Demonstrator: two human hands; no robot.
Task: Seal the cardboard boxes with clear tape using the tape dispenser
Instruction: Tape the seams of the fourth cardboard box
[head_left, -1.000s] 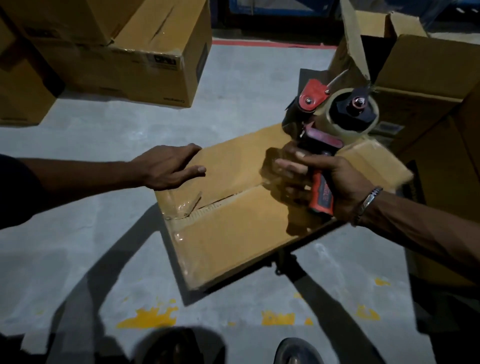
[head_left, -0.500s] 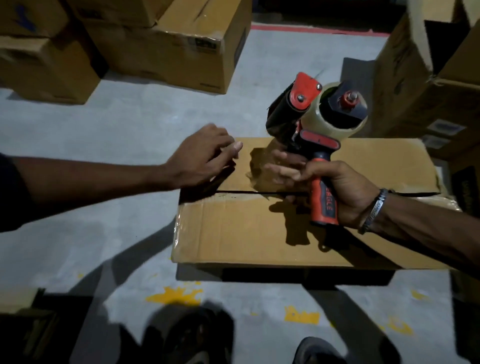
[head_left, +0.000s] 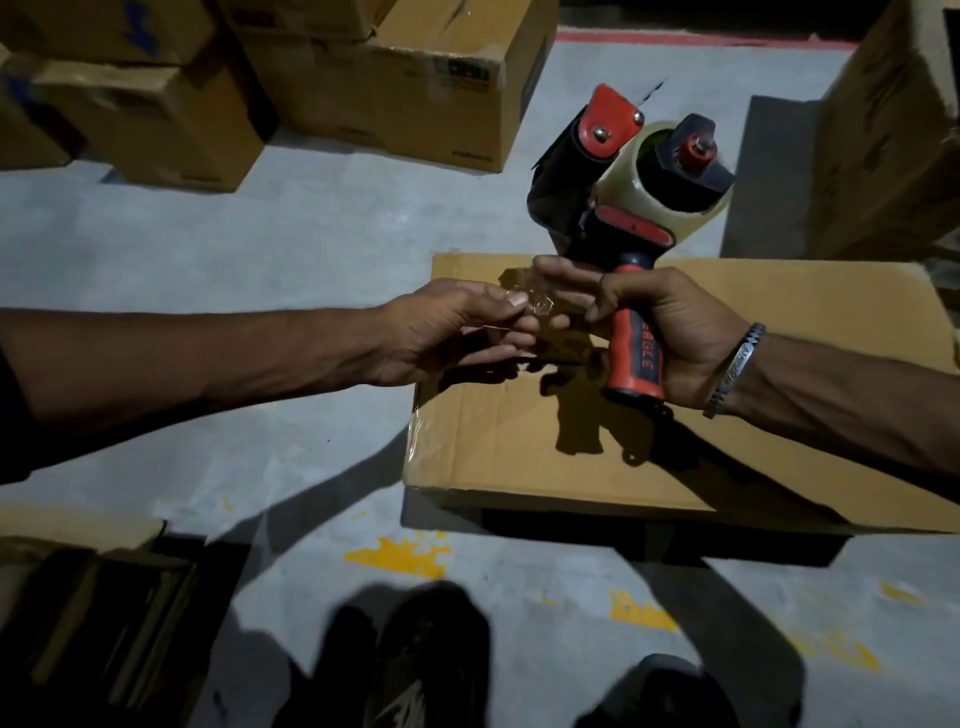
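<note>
While dim light leaves much of the concrete floor (head_left: 322, 244) in shadow, the far-left corner shows stacked cardboard boxes (head_left: 384, 88), closed and touching one another. At the near-left edge of the floor lies a dark, flattened pile of cardboard (head_left: 78, 587), too dim to read in detail. Moving rightward, the left hand (head_left: 447, 332) reaches in from the left side, its thumb and forefinger pinching a crumpled scrap of clear tape (head_left: 535, 306) over the left end of the box. That scrap spans the small gap to the forefinger of the right hand (head_left: 670, 332), which touches its other end. Below both hands, the cardboard box (head_left: 597, 457) lies flat on the floor right of centre, its top flaps closed with a dark seam running along the middle; clear tape glints on its left edge. The right hand wraps round the red and black handle of the tape dispenser (head_left: 628, 208), held upright above the box's far edge, with the roll of clear tape (head_left: 670, 182) mounted at its top right. A metal bracelet (head_left: 735, 369) circles the right wrist. Yellow paint marks (head_left: 400, 556) spot the floor near the box's front edge, and another tall box (head_left: 883, 130) stands at the far-right corner.
</note>
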